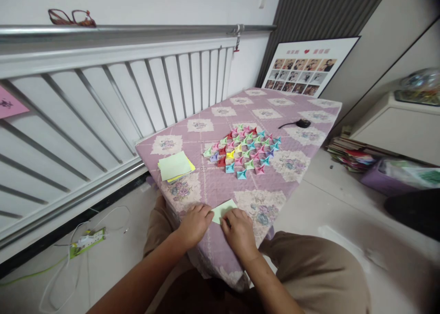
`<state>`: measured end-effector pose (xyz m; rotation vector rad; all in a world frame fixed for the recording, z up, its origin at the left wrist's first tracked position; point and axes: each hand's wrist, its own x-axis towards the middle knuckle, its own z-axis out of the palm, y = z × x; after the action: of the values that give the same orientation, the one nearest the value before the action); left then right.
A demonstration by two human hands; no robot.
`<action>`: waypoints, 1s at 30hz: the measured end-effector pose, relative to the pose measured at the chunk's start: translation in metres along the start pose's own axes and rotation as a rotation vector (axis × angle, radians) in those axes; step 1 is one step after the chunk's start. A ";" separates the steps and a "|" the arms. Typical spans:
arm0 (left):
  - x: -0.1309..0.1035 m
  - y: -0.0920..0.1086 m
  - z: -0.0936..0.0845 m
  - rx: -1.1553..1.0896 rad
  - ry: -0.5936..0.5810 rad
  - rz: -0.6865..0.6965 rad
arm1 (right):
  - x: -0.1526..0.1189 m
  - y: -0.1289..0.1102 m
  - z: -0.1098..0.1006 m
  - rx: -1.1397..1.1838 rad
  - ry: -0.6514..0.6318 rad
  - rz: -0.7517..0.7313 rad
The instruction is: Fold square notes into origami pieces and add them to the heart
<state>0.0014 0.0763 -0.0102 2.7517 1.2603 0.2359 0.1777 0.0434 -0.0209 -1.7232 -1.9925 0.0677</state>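
A pale green sheet of paper lies at the near corner of the table between my two hands. My left hand is closed at the paper's left edge, its fingertips together on it. My right hand has bent fingers and a thumb on the paper's right part, covering that end. Beyond them, rows of small folded paper pieces in pink, green, blue, red and yellow stand on the cloth. To the left sits a stack of paper sheets, light green on top with yellow below.
A floral purple tablecloth covers the table. A black object with a thin tail lies near its right edge. White radiator bars run along the left, under a rail holding glasses. A power strip with cables is on the floor.
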 end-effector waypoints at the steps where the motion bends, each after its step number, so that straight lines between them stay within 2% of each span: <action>1: 0.000 -0.002 -0.002 0.006 -0.006 0.009 | 0.000 0.000 0.000 0.000 -0.003 0.002; 8: 0.004 -0.009 -0.004 0.063 -0.043 0.054 | -0.002 0.000 -0.004 0.027 -0.026 -0.033; 14: 0.009 -0.012 0.005 0.003 -0.002 0.011 | -0.002 -0.001 -0.003 -0.020 0.001 -0.080; 18: 0.008 -0.008 -0.002 -0.042 0.054 -0.024 | -0.003 0.001 -0.001 0.025 0.033 -0.097; 21: 0.004 -0.002 -0.018 -0.103 0.135 -0.031 | -0.004 0.003 -0.001 0.131 0.076 -0.132; 25: -0.001 0.011 -0.045 -0.256 0.344 -0.006 | -0.006 0.007 -0.001 0.397 0.106 -0.170; 27: -0.001 0.016 -0.055 -0.330 0.428 0.000 | -0.007 0.009 -0.002 0.539 0.071 -0.114; 30: 0.001 0.016 -0.060 -0.414 0.560 -0.066 | -0.007 0.014 -0.006 0.705 0.045 0.081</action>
<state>0.0030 0.0684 0.0512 2.3495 1.2181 1.1778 0.1933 0.0380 -0.0225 -1.3164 -1.5867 0.6667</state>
